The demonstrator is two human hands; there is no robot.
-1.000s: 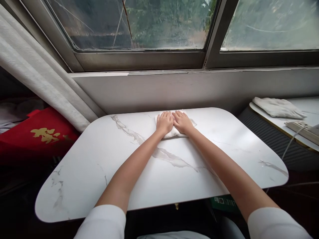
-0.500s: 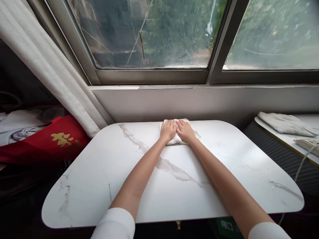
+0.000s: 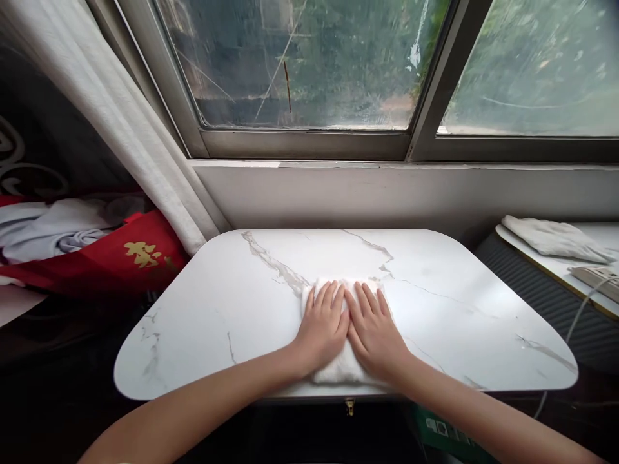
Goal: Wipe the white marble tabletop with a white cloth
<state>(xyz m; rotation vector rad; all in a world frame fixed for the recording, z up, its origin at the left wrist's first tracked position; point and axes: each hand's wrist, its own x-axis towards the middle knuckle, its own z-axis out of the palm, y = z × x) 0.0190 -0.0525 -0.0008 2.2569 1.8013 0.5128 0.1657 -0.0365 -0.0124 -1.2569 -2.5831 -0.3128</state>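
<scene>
A folded white cloth (image 3: 345, 370) lies on the white marble-patterned tabletop (image 3: 193, 309), close to its front edge. Pressed flat on the cloth's left half is my left hand (image 3: 324, 328), fingers stretched out and pointing away from me. My right hand (image 3: 374, 328) lies flat on the right half, its fingers slightly spread. The two thumbs meet near the middle. Both palms cover much of the cloth, and neither hand is wrapped round it.
Behind the table stand a low wall and a window (image 3: 309, 145). A curtain (image 3: 120, 122) and a red bag (image 3: 111, 251) with clothes are at left. At right, a second surface holds another white cloth (image 3: 556, 238) and a power strip (image 3: 597, 277). A green box (image 3: 445, 428) sits below.
Both hands have drawn the cloth from the table's far edge toward me, near the front edge. My elbows have bent outward. The camera view has also shifted.
</scene>
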